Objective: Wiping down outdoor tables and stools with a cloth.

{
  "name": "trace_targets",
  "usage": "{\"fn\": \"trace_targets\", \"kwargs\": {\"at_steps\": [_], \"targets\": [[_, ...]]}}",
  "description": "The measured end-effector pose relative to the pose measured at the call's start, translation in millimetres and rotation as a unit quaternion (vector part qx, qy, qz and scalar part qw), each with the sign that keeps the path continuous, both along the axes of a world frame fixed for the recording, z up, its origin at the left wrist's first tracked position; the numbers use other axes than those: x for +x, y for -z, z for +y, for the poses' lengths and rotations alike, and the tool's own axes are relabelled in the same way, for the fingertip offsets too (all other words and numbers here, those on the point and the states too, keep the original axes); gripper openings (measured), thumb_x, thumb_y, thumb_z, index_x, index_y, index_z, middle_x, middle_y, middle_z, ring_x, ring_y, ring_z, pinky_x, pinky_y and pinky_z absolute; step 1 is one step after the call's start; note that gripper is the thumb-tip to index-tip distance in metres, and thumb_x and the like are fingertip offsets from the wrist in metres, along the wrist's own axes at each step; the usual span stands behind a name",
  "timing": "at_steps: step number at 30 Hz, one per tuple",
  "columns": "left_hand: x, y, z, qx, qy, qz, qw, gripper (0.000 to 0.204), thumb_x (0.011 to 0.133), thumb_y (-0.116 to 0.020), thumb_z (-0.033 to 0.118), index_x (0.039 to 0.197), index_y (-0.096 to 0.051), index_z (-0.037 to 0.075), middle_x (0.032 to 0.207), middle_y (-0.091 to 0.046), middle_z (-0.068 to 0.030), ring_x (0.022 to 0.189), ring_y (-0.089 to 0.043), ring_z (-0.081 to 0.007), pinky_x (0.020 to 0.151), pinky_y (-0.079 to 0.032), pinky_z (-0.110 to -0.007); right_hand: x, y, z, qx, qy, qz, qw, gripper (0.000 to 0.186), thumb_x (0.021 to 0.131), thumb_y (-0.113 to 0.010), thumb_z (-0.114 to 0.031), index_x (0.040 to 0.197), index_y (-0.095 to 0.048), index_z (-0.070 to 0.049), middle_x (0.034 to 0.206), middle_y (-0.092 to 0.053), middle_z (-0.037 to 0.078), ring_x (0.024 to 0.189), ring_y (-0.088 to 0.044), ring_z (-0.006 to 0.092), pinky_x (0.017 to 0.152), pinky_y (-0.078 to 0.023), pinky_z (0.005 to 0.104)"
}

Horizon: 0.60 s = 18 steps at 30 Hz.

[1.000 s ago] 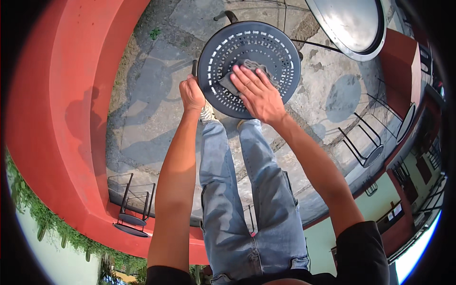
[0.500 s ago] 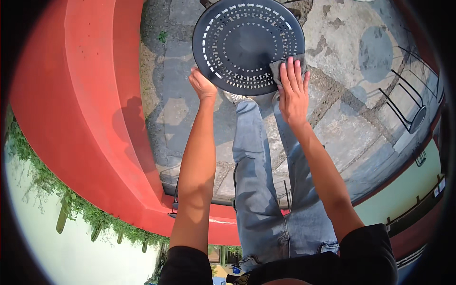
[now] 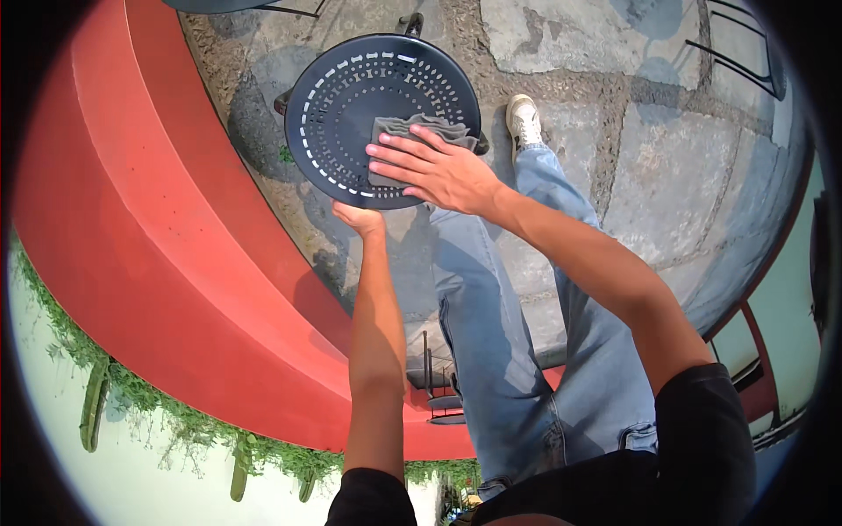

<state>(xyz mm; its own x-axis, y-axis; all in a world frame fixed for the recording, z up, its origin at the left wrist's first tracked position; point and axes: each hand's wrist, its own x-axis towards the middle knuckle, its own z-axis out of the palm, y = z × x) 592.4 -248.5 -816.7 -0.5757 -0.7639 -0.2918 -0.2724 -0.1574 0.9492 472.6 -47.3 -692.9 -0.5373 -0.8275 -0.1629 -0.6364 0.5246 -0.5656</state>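
Pressing a gray cloth (image 3: 454,131) onto the round black stool seat (image 3: 351,110), over paved ground (image 3: 662,171), with the right hand (image 3: 454,178) flat, fingers extended; touching the near rim (image 3: 344,196) with the left hand (image 3: 361,217), too hidden underneath to tell how far closed.

Left hand (image 3: 358,217): fingers mostly tucked out of sight under the near edge of the round perforated seat (image 3: 355,110), can't read the grip. Right hand (image 3: 447,175) covers part of the gray cloth (image 3: 395,131); palm hidden. Stool legs (image 3: 412,24) mostly blocked by the seat, just stubs past its rim. Left foot hidden too. Dark disc (image 3: 215,4) beyond the seat's far-left edge: cut off by frame top.
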Motion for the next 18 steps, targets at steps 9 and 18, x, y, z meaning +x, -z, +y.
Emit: {"fn": "trace_targets", "kwargs": {"at_steps": [9, 18], "targets": [[-20, -37, -33, -0.023, 0.066, -0.171, 0.983, 0.069, 0.11, -0.032, 0.046, 0.139, -0.057, -0.011, 0.145, -0.057, -0.028, 0.131, -0.06, -0.036, 0.106, -0.054, -0.046, -17, 58, 66, -0.431, 0.748, -0.252, 0.438, 0.044, 0.116, -0.048, -0.032, 0.141, -0.06, 0.002, 0.139, -0.068, 0.01, 0.125, -0.064, 0.0209, 0.111, -0.047, 0.0371], [-63, -189, -24, -0.476, 0.24, -0.138, 0.835, 0.052, 0.113, -0.048, 0.033, 0.148, -0.038, -0.004, 0.156, -0.04, -0.0245, 0.143, -0.039, -0.0395, 0.121, -0.023, -0.061, 79, -73, 64, -0.626, 0.717, -0.298, 0.071, 0.058, 0.115, -0.039, -0.049, 0.149, -0.055, -0.005, 0.154, -0.06, 0.009, 0.144, -0.053, 0.0261, 0.125, -0.036, 0.0445]]}}
